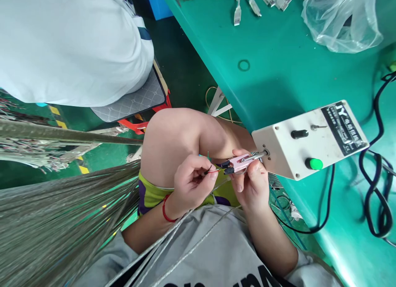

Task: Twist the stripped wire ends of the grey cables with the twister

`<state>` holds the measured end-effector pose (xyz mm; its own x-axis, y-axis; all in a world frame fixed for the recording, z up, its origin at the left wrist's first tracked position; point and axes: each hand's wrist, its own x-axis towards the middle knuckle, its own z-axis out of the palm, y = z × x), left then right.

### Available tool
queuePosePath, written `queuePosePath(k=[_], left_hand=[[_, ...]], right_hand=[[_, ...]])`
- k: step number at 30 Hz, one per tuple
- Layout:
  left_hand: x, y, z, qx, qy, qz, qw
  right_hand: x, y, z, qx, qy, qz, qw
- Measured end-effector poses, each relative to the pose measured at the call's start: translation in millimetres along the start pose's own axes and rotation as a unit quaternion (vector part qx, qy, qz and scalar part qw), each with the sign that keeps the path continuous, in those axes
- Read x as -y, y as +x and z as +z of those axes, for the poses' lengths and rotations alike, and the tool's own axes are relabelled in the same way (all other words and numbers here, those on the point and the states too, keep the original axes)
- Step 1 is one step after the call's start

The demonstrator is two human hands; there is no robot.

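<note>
My left hand [195,180] pinches the end of a cable; thin red, black and green wires [214,170] stick out from the fingertips. Just right of those wires is a pink clip [239,163] with black-covered jaw tips. The clip sits on the metal shaft of a white box-shaped machine [278,142], which has a green button and a black switch. My right hand [252,177] is closed about the clip, thumb on one side and fingers on the other. The wire ends lie close to the jaws; whether they touch I cannot tell.
A bundle of long grey cables [77,217] hangs at the left, some crossing my lap. On the green table [216,27] lie USB plugs [237,14], a clear plastic bag [343,22] and a coiled black cord [375,196]. Another person in white [77,43] sits at upper left.
</note>
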<state>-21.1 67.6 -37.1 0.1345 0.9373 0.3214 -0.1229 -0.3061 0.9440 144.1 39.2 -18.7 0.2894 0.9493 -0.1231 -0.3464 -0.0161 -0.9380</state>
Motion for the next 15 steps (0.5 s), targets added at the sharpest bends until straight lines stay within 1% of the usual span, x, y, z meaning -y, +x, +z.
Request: queuePosePath(k=[3,5,8,9,10,11,12,13,14,15], left_hand=[[-0.1,0.3,-1.0,0.009,0.003,0.004,1.0],[0.4,0.4,-1.8,0.015,-0.001,0.01,1.0],[1.7,0.0,-2.9,0.023,-0.018,0.018,0.999],[2.1,-0.4,-3.2,0.025,-0.023,0.018,0.999],[2.4,-0.9,-3.5,0.025,-0.026,0.016,0.999],[2.5,-1.5,-3.7,0.025,-0.028,0.013,0.999],[2.5,-2.1,-3.8,0.022,-0.028,0.009,0.999],[2.2,-2.6,-3.8,0.019,-0.027,0.003,0.999],[1.8,-2.9,-3.6,0.016,-0.027,-0.002,1.0],[1.4,-3.1,-3.3,0.014,-0.027,-0.008,1.0]], right_hand=[[0.6,2.2,-1.1,0.011,-0.008,-0.004,1.0],[5.3,-1.9,-7.0,0.028,-0.031,0.005,0.999],[22.9,-21.8,-24.9,0.099,-0.107,0.03,0.989],[31.0,-30.7,-32.2,0.133,-0.149,0.039,0.979],[39.2,-39.3,-39.5,0.143,-0.188,0.013,0.972],[46.8,-46.4,-46.3,0.114,-0.223,-0.046,0.967],[53.3,-51.2,-52.6,0.054,-0.255,-0.119,0.958],[58.2,-53.3,-58.1,-0.014,-0.278,-0.206,0.938],[61.2,-52.9,-62.9,-0.073,-0.297,-0.293,0.906],[62.6,-50.3,-67.0,-0.118,-0.321,-0.35,0.872]])
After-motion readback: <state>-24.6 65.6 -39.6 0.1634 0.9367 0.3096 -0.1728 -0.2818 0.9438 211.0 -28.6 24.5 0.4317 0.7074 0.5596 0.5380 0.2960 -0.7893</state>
